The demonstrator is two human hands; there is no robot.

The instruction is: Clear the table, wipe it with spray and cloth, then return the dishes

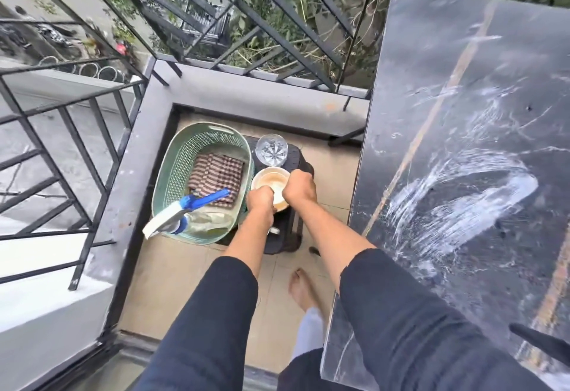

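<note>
A dark marble table [468, 156] fills the right side, streaked with white wet smears. Below, on a small dark stool [296, 236], stand a cream bowl [273, 180] and a cut-glass tumbler [273, 150]. My left hand [261, 199] grips the bowl's near-left rim and my right hand [299, 188] grips its right rim. Beside the stool sits a green plastic basket [172, 171] holding a striped cloth [216, 177] and a spray bottle [188, 214] with a blue trigger. A metal piece shows under my left forearm.
A black metal railing [92, 119] and grey parapet [253, 94] enclose the narrow tiled balcony floor [172, 282]. My bare foot [300, 288] stands between stool and table. A dark object [539, 341] lies at the table's near right edge.
</note>
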